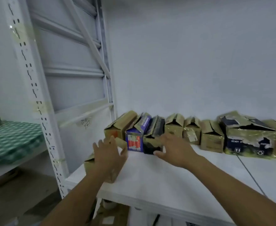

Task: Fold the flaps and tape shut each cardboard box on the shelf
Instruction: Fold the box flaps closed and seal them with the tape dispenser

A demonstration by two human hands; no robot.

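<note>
Over the white shelf point(174, 176), both forearms are being extended forward, the left hand point(108, 158) being laid with fingers spread across a small brown box point(101, 163) at the shelf's left edge, while the right hand point(174, 148) is being held open against a dark box point(151, 145). Behind the hands, a row of cardboard boxes point(212, 137) is being kept along the wall, flaps mostly loose; contents cannot be made out.

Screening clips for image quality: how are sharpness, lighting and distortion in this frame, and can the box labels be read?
Head view: soft all over, with motion blur on the left hand, right hand and the row of cardboard boxes; flat, cool, even lighting with weak shadows; wide-angle bending leans the shelf upright; only "READY" is readable on the dark printed box.
</note>
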